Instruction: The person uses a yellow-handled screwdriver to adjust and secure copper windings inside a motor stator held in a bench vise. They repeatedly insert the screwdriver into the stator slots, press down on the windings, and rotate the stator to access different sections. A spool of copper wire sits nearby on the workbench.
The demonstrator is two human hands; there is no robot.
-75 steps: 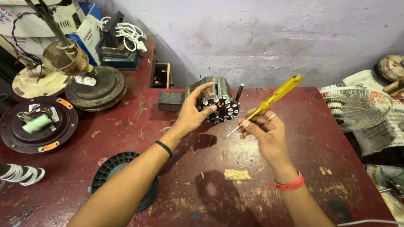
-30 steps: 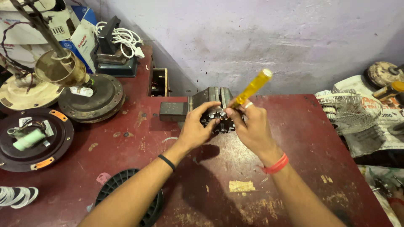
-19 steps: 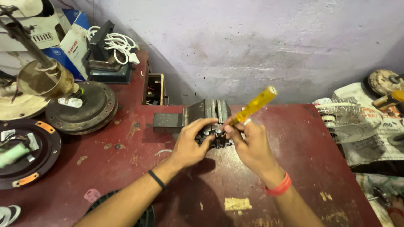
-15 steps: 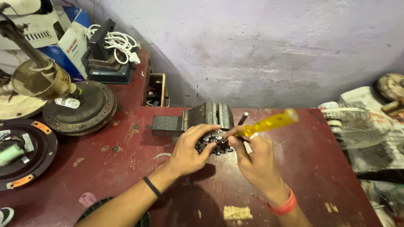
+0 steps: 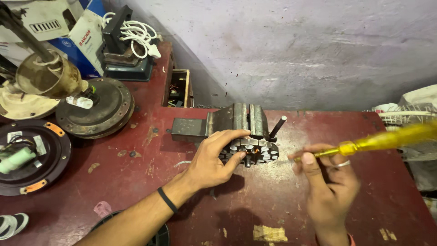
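Note:
My left hand grips a round motor stator with dark slotted teeth, which is clamped in a grey bench vise on the red table. Its fingers curl over the stator's top and its thumb presses the front. My right hand holds a screwdriver with a yellow handle, lying nearly level and blurred, its tip pointing left toward the stator's right side. A ring shows on one finger of that hand.
Fan motor housings and a black round base sit at the left. A white cable coil on a dark device and boxes stand at the back left. A small open wooden box sits by the wall. A white fan grille lies right.
The screwdriver has swung from upright over the stator to nearly level, and my right hand has pulled away to the right. My left hand stays on the stator. The view has moved closer.

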